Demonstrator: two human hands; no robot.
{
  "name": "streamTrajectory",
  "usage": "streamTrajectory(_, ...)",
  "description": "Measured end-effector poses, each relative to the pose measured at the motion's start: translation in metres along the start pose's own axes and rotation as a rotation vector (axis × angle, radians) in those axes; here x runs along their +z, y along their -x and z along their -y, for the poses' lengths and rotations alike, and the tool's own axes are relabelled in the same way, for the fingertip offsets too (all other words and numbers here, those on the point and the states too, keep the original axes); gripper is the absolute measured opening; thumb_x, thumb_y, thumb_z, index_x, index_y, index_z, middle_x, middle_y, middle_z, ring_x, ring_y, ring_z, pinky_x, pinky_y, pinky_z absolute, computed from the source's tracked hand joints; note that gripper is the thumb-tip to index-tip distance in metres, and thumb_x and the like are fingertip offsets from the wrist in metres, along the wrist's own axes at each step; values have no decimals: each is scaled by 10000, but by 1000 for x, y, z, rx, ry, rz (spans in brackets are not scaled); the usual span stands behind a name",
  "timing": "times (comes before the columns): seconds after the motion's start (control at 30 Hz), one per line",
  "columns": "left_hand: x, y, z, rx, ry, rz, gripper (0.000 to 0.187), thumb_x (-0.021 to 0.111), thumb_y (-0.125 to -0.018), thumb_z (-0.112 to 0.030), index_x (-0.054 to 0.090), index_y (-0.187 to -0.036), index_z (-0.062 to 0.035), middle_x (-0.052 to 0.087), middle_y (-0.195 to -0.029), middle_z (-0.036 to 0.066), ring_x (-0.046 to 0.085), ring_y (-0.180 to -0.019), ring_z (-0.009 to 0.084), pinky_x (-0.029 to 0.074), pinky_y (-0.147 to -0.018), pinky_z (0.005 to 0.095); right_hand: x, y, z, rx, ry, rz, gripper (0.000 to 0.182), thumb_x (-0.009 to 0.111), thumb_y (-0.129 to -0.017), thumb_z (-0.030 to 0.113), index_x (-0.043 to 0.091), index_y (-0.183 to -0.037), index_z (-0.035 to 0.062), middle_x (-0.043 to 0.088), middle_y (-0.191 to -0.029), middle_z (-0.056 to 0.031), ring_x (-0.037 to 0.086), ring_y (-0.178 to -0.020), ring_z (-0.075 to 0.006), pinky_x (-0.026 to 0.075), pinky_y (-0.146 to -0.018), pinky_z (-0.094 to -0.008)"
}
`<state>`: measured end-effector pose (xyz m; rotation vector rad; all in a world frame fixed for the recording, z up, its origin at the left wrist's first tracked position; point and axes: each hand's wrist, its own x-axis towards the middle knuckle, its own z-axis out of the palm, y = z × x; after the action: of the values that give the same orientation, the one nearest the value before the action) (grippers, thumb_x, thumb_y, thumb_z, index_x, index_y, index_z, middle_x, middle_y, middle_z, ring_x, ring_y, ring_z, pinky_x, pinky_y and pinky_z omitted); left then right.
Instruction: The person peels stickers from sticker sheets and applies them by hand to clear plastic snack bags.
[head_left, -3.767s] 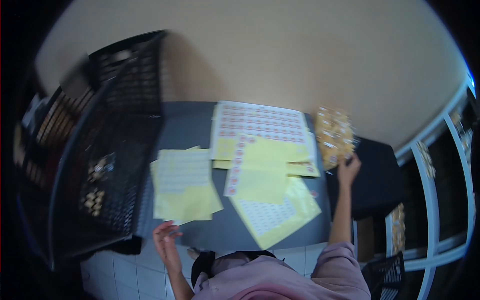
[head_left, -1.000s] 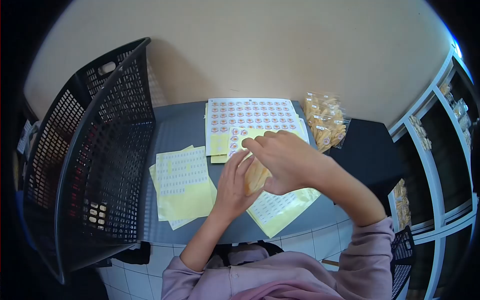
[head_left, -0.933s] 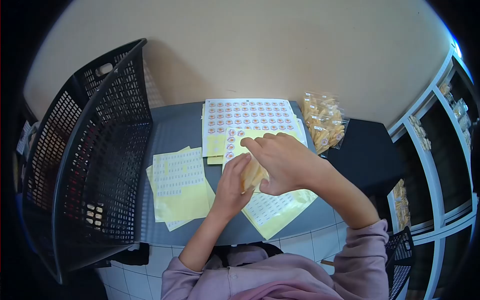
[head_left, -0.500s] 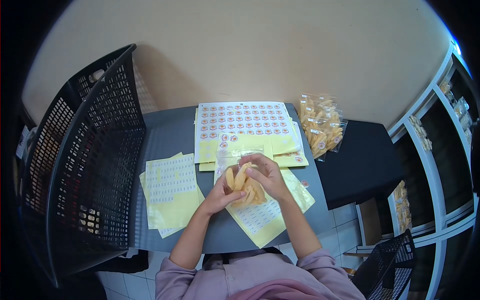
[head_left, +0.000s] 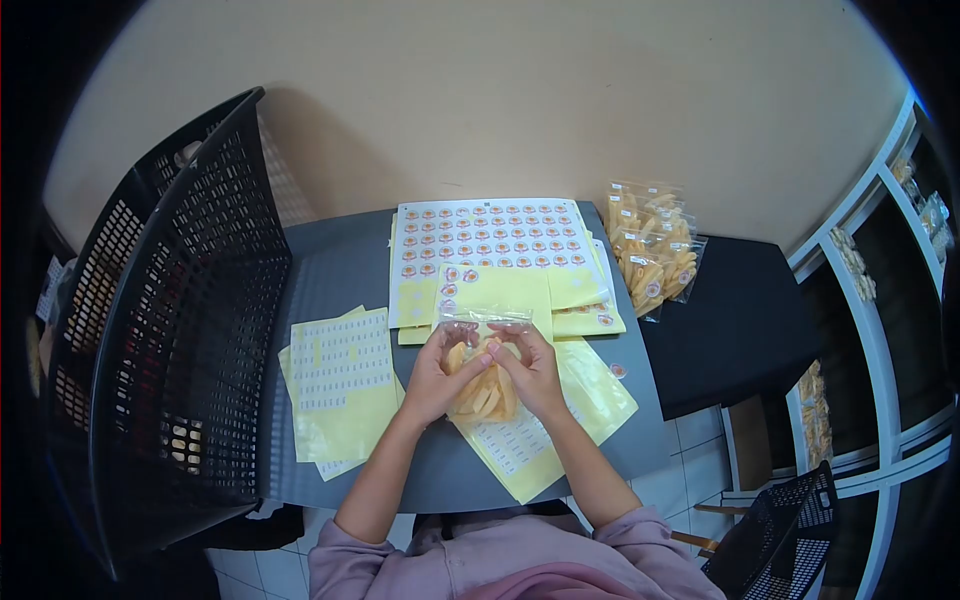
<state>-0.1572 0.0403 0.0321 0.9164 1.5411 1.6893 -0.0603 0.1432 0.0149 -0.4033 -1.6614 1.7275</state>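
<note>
A clear plastic bag of pale yellow snack sticks (head_left: 485, 392) is held upright between both hands, above the sticker sheets. My left hand (head_left: 436, 376) grips its left side, with the thumb on the front. On the right side, my right hand (head_left: 532, 372) closes round the bag, its thumb close to the other one. The bag's clear top edge shows above the fingers. Beneath it lie yellow sheets with small printed labels (head_left: 515, 448). Behind it are sheets of round logo stickers (head_left: 490, 235).
A large black crate (head_left: 180, 330) stands at the left. More label sheets (head_left: 342, 365) lie beside it. Filled snack bags (head_left: 652, 250) are piled at the back right, near a black-covered surface (head_left: 715, 320). A white-framed rack (head_left: 880, 330) holds packets at the far right.
Both hands have closed in on the bag's sides, thumbs coming together. The sticks that stood up between the fingers now sit lower in the bag. The view has shifted slightly.
</note>
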Motion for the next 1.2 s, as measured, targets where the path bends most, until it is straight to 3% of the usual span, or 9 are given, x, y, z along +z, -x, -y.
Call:
streamTrajectory(0.13, -10, -5, -4, -47, 150, 122, 373, 579, -789, -74, 427, -1124, -10, 500, -1025, 75, 442, -1018, 122, 382, -856, 264, -3, 0, 1, 18, -85, -27, 291, 597, -785, 98, 519, -1047, -2, 540, -918, -45, 533, -855, -122, 447, -747, -252)
streamTrajectory(0.23, -11, -2, 0, -10, 14, 154, 399, 546, -808, -69, 401, -1174, -4, 476, -1105, 88, 431, -1050, 134, 364, -881, 269, -5, -2, 4, 16, -61, 5, 290, 595, -784, 87, 512, -1046, -6, 532, -929, -43, 528, -855, -113, 448, -732, -241)
streamTrajectory(0.37, -7, -1, 21, -16, 80, 78, 392, 551, -806, -81, 413, -1164, -3, 473, -1111, 95, 414, -1074, 135, 356, -894, 276, 0, 0, 8, 46, -178, 25, 275, 591, -785, 78, 506, -1033, -4, 544, -909, -45, 532, -851, -98, 446, -719, -225)
streamTrajectory(0.47, -2, 2, 21, 75, 221, 35, 371, 591, -781, -75, 442, -1113, -6, 496, -1066, 96, 464, -1012, 132, 401, -842, 263, 1, 0, 8, 28, -99, 7, 272, 603, -777, 84, 509, -1018, -1, 552, -885, -38, 536, -849, -97, 450, -709, -227)
streamTrajectory(0.67, -7, 2, 21, 8, 22, 50, 416, 645, -734, -49, 444, -1096, -10, 526, -1019, 80, 542, -883, 136, 453, -754, 246, -2, 0, 1, 13, -24, 11, 263, 627, -758, 86, 526, -985, 0, 564, -841, -23, 542, -814, -89, 452, -687, -225)
streamTrajectory(0.83, 0, 4, 19, 184, 110, -51, 322, 651, -736, -78, 499, -1013, -16, 569, -959, 69, 548, -873, 106, 457, -717, 230, -3, 2, 1, 80, -115, 42, 242, 634, -751, 80, 542, -958, -3, 569, -829, -25, 535, -804, -78, 444, -668, -215)
streamTrajectory(0.93, -8, 3, 15, -18, 88, -106, 247, 642, -744, -82, 535, -955, -12, 585, -928, 62, 555, -871, 96, 460, -688, 215, -1, 2, 0, 56, -33, 65, 207, 629, -755, 76, 554, -931, -2, 571, -827, -26, 532, -803, -76, 437, -670, -215)
streamTrajectory(1.03, -4, 5, 12, 71, 12, -131, 194, 630, -752, -79, 557, -918, -10, 596, -913, 56, 563, -866, 94, 461, -662, 202, 0, 1, 0, -103, 34, 84, 169, 614, -766, 63, 562, -914, 1, 574, -825, -29, 533, -790, -73, 431, -685, -215)
streamTrajectory(1.2, 1, 5, 12, 157, 70, -125, 169, 614, -765, -74, 559, -913, -14, 596, -887, 44, 572, -843, 98, 462, -655, 203, 1, 3, 0, 75, -115, 52, 104, 584, -781, 33, 567, -881, 10, 578, -825, -33, 538, -790, -76, 431, -716, -226)
